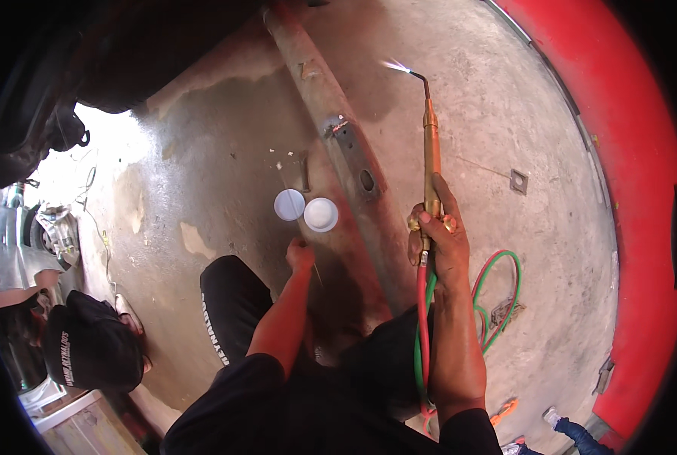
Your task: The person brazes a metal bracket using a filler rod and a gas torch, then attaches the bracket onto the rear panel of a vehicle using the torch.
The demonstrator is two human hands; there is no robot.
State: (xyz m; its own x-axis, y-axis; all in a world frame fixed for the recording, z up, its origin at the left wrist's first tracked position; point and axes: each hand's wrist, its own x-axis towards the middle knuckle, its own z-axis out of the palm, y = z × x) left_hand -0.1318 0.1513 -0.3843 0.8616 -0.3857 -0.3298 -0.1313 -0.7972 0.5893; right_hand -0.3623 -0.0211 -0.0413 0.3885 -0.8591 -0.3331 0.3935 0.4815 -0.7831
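Observation:
My right hand [443, 231] grips a brass torch [431, 136] upright, a small bright flame [399, 66] at its bent tip. Red and green hoses [422, 318] run down from its base. My left hand [300, 254] is closed around a long thin rod [317, 274], above the floor near two white round items, a lid [289, 205] and a shallow tub [321, 214]. Beyond them a long rusty metal beam [308, 76] with an oval hole lies diagonally on the concrete floor.
A co-worker in dark clothing [95, 341] is at lower left beside metal parts [16, 250]. A dark bulky object [149, 38] fills the upper left. A curved red panel [634, 152] borders the right. Hose loops [509, 258] lie right of me. Another person's leg [581, 436] shows at lower right.

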